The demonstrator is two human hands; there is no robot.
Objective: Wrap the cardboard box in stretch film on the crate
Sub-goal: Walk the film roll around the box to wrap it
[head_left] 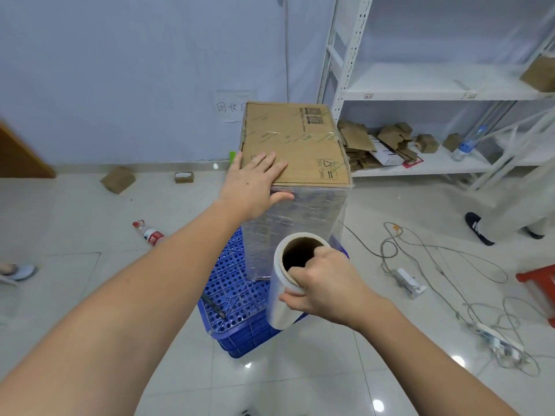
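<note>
A tall brown cardboard box stands upright on an overturned blue perforated crate. Clear stretch film covers the box's near side from the top edge down; the top face is bare cardboard. My left hand lies flat on the near left corner of the box top, fingers straight, thumb over the edge against the film. My right hand grips a roll of stretch film held upright in front of the box, thumb hooked into its cardboard core. A sheet of film runs from the roll to the box's right edge.
A dark tool lies on the crate. White shelving with cardboard scraps stands at the right. Cables and power strips sprawl over the tiled floor on the right. A water bottle and small boxes lie on the left. Another person's feet are at right.
</note>
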